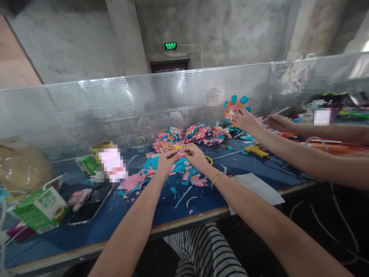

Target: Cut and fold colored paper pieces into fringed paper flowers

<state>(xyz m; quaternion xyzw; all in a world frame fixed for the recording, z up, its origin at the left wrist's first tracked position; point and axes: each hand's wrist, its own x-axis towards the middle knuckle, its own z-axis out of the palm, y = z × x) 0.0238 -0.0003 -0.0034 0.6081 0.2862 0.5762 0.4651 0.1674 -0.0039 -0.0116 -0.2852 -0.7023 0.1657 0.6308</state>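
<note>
My left hand (168,161) and my right hand (195,156) meet over the middle of the blue table, fingers pinched on a small pink piece (181,153), paper or felt by its look. Its exact shape is partly hidden by my fingertips. Below my hands lie blue sheets (152,163) and scattered pink scraps (133,181). Just beyond them rests a heap of pink, blue and yellow flowers (168,138), with another flower cluster (201,132) to its right. A yellow ring-shaped thing (209,159) shows beside my right wrist.
At right, a co-worker's hand (243,119) holds an orange and blue flower (235,104). A yellow glue gun (257,151) lies near that arm. A white sheet (256,186) overhangs the front edge. At left are a green carton (42,209), a phone (90,207) and a plastic bag (24,165). A perforated metal screen (115,104) stands behind.
</note>
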